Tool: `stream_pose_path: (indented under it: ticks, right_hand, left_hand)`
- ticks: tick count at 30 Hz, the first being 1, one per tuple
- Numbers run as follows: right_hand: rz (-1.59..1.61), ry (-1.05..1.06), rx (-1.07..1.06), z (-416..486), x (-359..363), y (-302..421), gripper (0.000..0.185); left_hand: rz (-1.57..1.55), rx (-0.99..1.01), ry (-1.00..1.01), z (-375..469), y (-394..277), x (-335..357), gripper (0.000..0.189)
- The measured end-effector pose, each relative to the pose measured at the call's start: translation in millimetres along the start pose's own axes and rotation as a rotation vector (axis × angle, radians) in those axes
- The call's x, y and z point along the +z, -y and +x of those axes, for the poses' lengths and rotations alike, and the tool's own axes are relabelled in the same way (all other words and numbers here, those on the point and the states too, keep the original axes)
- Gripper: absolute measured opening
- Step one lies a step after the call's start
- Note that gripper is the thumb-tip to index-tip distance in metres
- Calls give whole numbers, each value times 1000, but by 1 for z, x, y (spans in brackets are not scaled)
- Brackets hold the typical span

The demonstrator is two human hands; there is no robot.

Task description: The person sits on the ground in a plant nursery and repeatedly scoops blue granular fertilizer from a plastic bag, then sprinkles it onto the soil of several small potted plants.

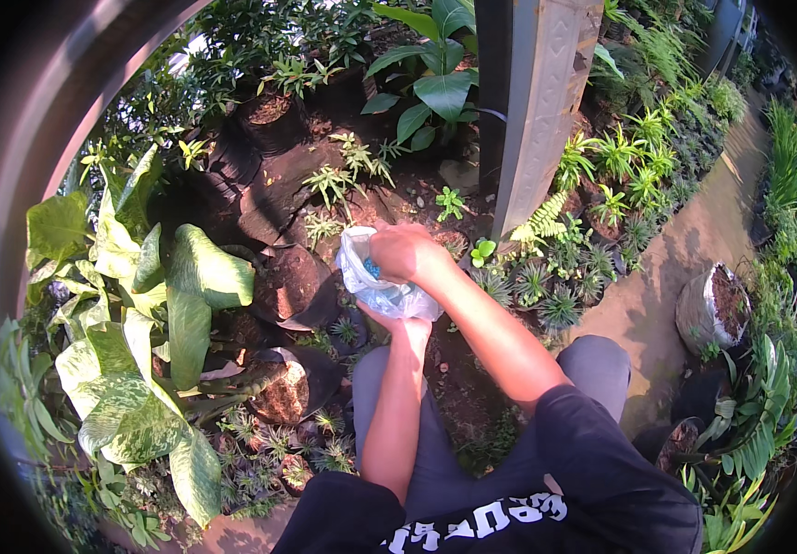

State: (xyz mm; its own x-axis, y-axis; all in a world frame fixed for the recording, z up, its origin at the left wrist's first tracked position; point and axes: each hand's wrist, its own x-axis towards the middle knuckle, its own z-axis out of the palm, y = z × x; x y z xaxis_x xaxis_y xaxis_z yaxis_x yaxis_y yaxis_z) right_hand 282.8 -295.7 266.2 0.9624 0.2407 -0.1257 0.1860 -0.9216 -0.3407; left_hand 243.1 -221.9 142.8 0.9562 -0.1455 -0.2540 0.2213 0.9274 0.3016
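Note:
A clear plastic bag [357, 266] holding blue granules [371, 269] is in front of me, its mouth open. My left hand [391, 320] supports the bag from below, partly covered by the crumpled plastic. Over the bag's mouth, my right hand [404, 253] is bent with its fingers down inside. Those fingertips are hidden, so whether they pinch any granules does not show. Just beyond the bag, small pale-leaved plants [332, 185] grow from the soil, and a small green seedling [449, 202] stands to their right.
A metal post [537, 118] rises beyond my right hand. Large variegated leaves [132, 415] spread at left, beside black grow bags [294, 287] of soil. Small potted plants [561, 305] line a path [675, 242] at right, where a white soil-filled bag [706, 311] stands.

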Motion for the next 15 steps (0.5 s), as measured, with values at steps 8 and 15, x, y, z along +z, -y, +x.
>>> stream_pose_path:
  ticks: [8,15]
  right_hand:
    - [-25,-114,-94,7,15,-4,24]
    - [91,-166,-125,8,6,-10,33]
  left_hand:
    - [-1,-7,-130,-1,-2,5,87]
    - [13,26,132,24,-9,-16,73]
